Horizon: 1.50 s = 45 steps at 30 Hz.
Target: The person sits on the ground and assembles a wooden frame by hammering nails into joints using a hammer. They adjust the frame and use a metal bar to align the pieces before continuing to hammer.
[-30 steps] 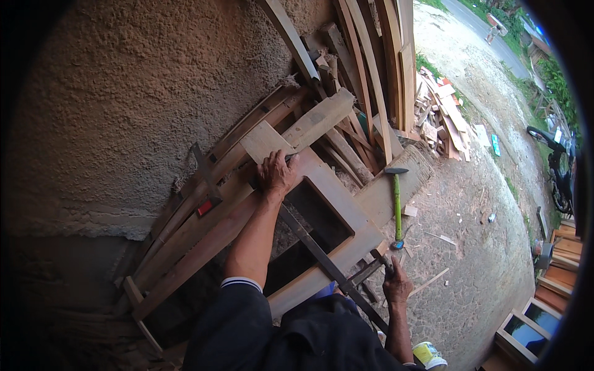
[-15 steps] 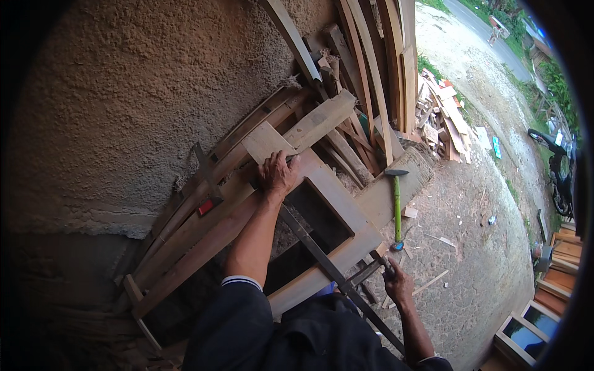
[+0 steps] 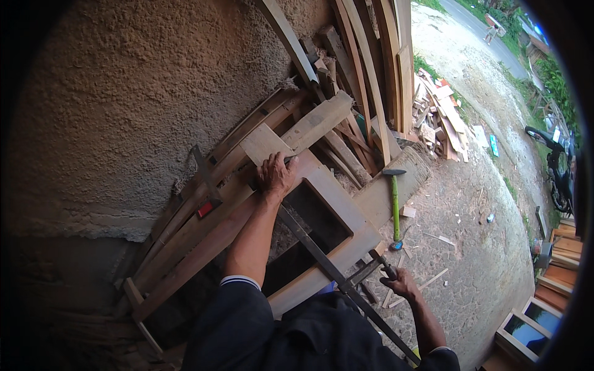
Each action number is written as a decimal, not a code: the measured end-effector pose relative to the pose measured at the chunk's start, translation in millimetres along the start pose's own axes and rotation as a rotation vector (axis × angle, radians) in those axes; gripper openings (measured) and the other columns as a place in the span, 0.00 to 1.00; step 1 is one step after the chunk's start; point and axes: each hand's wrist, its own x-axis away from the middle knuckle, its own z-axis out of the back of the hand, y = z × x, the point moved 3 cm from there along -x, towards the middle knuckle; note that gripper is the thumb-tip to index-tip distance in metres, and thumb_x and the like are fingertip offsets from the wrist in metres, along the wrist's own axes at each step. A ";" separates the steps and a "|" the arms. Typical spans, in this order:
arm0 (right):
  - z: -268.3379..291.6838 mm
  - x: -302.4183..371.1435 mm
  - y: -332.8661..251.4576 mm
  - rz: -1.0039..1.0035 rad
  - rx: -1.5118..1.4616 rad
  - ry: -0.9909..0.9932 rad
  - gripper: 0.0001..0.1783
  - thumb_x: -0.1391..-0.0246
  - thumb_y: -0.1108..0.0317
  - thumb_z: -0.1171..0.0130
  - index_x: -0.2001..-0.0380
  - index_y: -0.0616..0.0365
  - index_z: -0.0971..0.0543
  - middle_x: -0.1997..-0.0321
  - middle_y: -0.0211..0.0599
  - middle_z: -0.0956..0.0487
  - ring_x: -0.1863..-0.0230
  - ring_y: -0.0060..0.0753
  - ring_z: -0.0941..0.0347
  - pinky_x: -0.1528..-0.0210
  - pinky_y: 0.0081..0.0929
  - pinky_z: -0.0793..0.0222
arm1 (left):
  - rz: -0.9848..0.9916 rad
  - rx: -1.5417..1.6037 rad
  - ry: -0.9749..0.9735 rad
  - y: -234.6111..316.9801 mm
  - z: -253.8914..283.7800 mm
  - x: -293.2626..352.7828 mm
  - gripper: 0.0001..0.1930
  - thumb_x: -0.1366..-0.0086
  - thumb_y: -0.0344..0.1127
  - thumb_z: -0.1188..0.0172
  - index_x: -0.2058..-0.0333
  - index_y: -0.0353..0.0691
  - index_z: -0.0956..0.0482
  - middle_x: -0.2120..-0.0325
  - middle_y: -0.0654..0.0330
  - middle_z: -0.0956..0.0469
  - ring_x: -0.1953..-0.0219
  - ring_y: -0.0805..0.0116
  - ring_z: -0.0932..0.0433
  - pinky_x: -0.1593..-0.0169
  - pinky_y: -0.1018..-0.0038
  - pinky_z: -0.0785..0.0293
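A wooden frame [image 3: 332,207] with rectangular openings lies in front of me. The dark steel bar of a bar clamp [image 3: 318,256] crosses it at a slant, passing over the lower rail. My left hand [image 3: 276,175] is closed at the frame's far corner, with a dark end piece, apparently the clamp's jaw, showing by its fingers. To the right, my right hand [image 3: 403,284] has its fingers around the clamp's dark screw handle [image 3: 388,270], just outside the frame's near right corner. What lies under the left palm is hidden.
A hammer [image 3: 395,207] with a green handle rests against a thick board [image 3: 402,179] beyond the frame. Timber pieces [image 3: 365,74] lean at the rough wall [image 3: 142,111]. Offcuts [image 3: 440,117] are heaped behind. A red-and-black tool [image 3: 207,207] sits at left; a motorbike [image 3: 557,167] stands far right.
My right hand has shifted slightly to the right and its grip on the clamp handle has turned. My left hand and the frame stay in place.
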 end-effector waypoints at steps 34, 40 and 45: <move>-15.4 32.9 14.9 -0.049 -0.289 0.528 0.38 0.65 0.66 0.21 0.48 0.56 0.27 0.67 0.36 0.30 0.65 0.37 0.32 0.59 0.35 0.32 | 0.032 0.025 -0.018 -1.1 -1.2 -1.4 0.25 0.33 0.63 0.49 0.52 0.49 0.23 0.51 0.55 0.22 0.45 0.50 0.25 0.41 0.49 0.37; -43.9 79.2 29.6 -0.087 -0.432 0.928 0.37 0.48 0.64 0.29 0.38 0.58 0.35 0.60 0.39 0.30 0.59 0.35 0.30 0.54 0.36 0.30 | 0.014 0.007 0.007 -0.4 -0.9 -2.0 0.25 0.33 0.61 0.49 0.52 0.47 0.23 0.51 0.55 0.22 0.45 0.50 0.24 0.41 0.49 0.36; -81.2 125.0 25.4 -0.144 -0.212 0.174 0.23 0.39 0.46 0.42 0.58 0.57 0.21 0.65 0.40 0.19 0.64 0.29 0.23 0.61 0.31 0.28 | -0.003 -0.009 -0.022 -3.1 -9.0 -2.6 0.26 0.32 0.62 0.50 0.52 0.46 0.23 0.50 0.53 0.22 0.45 0.48 0.25 0.41 0.48 0.36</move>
